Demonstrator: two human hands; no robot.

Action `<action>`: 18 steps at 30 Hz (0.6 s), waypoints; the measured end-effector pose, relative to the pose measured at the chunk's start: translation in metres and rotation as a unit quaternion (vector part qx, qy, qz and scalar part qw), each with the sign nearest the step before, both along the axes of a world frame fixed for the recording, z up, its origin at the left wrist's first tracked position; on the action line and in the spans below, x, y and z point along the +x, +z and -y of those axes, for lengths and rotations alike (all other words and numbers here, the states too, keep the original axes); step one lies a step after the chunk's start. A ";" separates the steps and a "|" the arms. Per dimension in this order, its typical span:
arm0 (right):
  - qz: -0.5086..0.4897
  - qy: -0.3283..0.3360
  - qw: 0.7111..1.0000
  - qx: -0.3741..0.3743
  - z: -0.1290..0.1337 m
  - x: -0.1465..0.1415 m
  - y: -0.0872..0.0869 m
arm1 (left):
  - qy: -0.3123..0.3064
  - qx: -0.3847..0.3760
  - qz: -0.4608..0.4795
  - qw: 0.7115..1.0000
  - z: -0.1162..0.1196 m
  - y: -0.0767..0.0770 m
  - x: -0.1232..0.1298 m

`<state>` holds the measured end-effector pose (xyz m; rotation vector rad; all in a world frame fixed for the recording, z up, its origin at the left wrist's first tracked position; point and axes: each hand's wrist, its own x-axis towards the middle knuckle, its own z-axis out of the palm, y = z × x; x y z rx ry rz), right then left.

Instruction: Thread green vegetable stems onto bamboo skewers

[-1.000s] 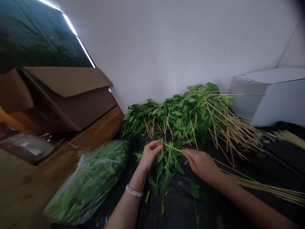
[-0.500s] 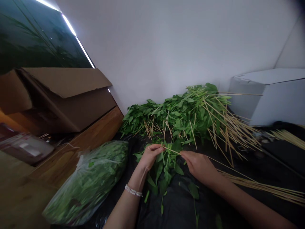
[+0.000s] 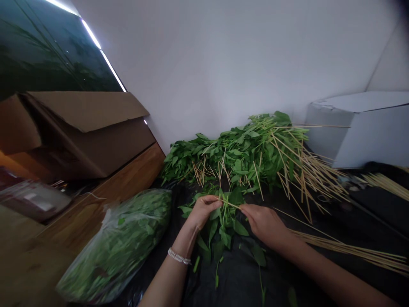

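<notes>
My left hand (image 3: 204, 209), with a beaded bracelet (image 3: 179, 256) at the wrist, pinches the left end of a thin wooden skewer (image 3: 230, 203) where leafy green stems (image 3: 225, 213) cross it. The right end is gripped by my right hand (image 3: 260, 221), fingers closed. Between the hands the stems run across the skewer, and their leaves hang down over the black plastic sheet (image 3: 233, 273). Whether the stems are pierced by the skewer I cannot make out. Loose leaves and stem bits lie just below the hands.
Behind the hands, a long heap of skewered greens (image 3: 236, 149) lies against the wall. Loose skewers (image 3: 348, 251) rest at right, near a white box (image 3: 367, 128). At left are a clear bag of leaves (image 3: 128, 243) and an open cardboard box (image 3: 89, 140).
My left hand has slid slightly right along the skewer toward my right hand, which has shifted a little left. The stems between them have moved slightly right.
</notes>
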<state>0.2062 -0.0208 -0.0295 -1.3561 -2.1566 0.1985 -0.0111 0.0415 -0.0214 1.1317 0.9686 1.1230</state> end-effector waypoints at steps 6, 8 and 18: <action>0.002 0.001 1.000 0.013 -0.001 0.000 -0.001 | 0.011 0.012 -0.007 1.000 -0.001 -0.002 0.001; -0.018 -0.027 0.999 0.039 -0.003 0.006 0.002 | 0.026 0.015 -0.005 1.000 -0.001 -0.003 0.001; -0.157 -0.201 0.949 0.186 -0.015 0.041 0.029 | -0.082 0.268 -0.306 0.910 0.015 0.000 0.016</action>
